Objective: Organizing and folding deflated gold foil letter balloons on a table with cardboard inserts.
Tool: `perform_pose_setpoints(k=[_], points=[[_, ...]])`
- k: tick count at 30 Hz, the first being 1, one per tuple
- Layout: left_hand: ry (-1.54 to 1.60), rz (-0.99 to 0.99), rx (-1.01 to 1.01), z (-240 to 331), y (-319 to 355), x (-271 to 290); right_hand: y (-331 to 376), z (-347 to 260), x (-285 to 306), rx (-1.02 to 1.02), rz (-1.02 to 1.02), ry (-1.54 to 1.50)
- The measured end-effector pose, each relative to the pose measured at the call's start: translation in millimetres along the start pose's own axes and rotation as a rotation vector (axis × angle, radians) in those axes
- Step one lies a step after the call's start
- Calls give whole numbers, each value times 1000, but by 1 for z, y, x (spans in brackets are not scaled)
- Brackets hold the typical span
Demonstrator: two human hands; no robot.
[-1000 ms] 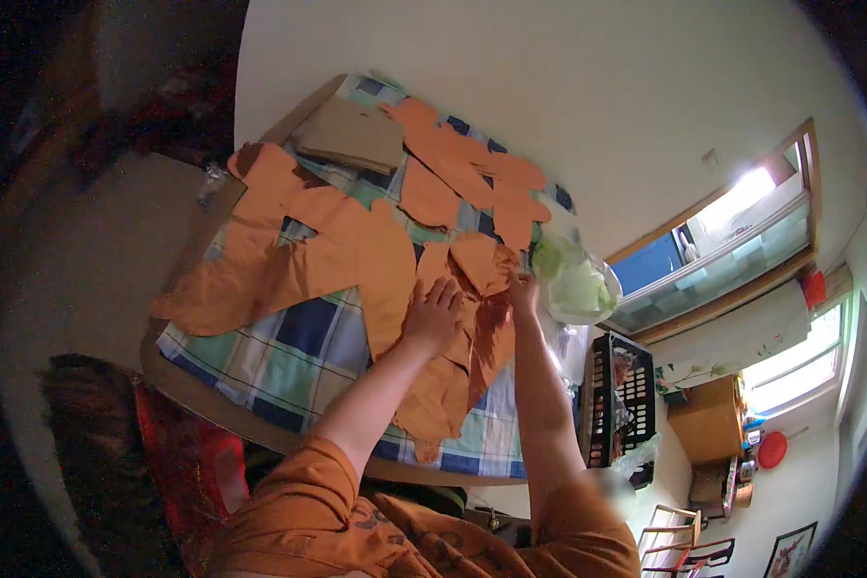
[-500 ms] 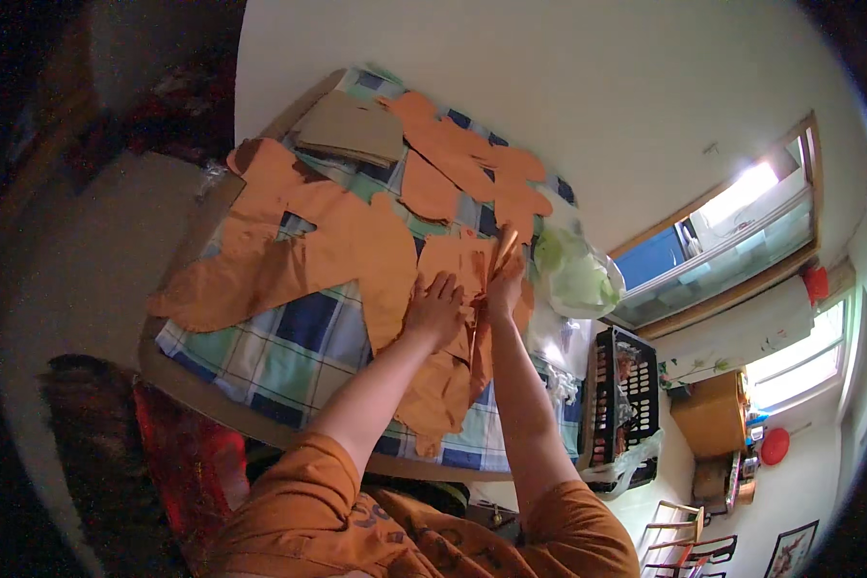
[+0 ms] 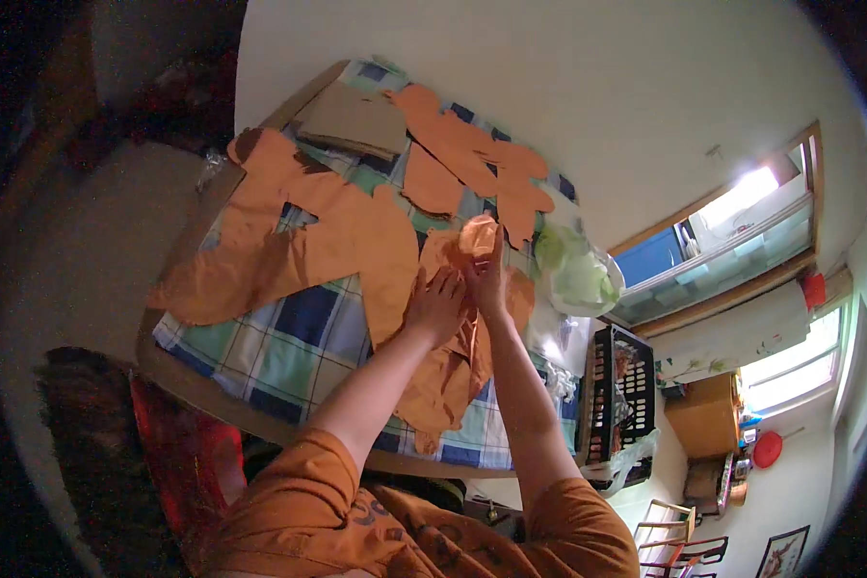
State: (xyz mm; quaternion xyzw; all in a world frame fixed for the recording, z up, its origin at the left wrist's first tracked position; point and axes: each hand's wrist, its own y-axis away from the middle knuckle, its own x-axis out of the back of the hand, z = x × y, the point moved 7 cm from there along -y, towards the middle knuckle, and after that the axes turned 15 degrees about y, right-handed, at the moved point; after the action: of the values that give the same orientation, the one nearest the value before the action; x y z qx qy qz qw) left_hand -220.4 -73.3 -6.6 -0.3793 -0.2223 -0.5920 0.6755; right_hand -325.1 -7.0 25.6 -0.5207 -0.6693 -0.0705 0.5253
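A flat, shiny orange foil piece (image 3: 435, 393), curvy in outline and creased, lies in front of me on a checked cloth (image 3: 304, 314). My left hand (image 3: 435, 310) rests on it palm down, its fingers stretched out. Just to the right, my right hand (image 3: 486, 286) grips a raised, folded-over part (image 3: 479, 234) of the same foil, which catches the light. Its fingertips are partly hidden behind the fold. A larger orange foil piece (image 3: 385, 241) spreads to the left, and others (image 3: 467, 154) lie at the far side.
A flat brown folded stack (image 3: 352, 121) sits at the far left of the table. On the right are a pale green plastic bag (image 3: 573, 270) and a black slotted crate (image 3: 621, 395) with a clear bag on its edge. A wall runs along the far side.
My right hand has turned the upright foil edge over toward the left, so its shiny face now shows. The left hand has stayed in nearly the same place.
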Motion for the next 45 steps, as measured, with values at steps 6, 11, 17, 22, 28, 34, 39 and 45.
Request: perform_pose_setpoints(k=[6, 11, 17, 22, 28, 34, 39, 45], points=[[-23, -36, 36, -4, 5, -1, 27, 27, 39, -264, 251, 124], [-37, -5, 45, -9, 9, -2, 50, -7, 9, 159, -31, 400], [-48, 5, 13, -3, 6, 1, 76, 51, -10, -638, -133, -243], [-39, 7, 33, -8, 8, 0, 70, 0, 18, -38, -108, 448], [-36, 4, 29, -5, 6, 2, 71, 8, 10, -18, -102, 317], [-45, -30, 48, -5, 3, -1, 78, 40, 1, -85, -123, 435], [-69, -11, 43, -7, 7, 0, 77, 17, 3, -58, -161, 394], [-2, 48, -7, -1, 6, 2, 80, 17, 3, 28, -204, 560]])
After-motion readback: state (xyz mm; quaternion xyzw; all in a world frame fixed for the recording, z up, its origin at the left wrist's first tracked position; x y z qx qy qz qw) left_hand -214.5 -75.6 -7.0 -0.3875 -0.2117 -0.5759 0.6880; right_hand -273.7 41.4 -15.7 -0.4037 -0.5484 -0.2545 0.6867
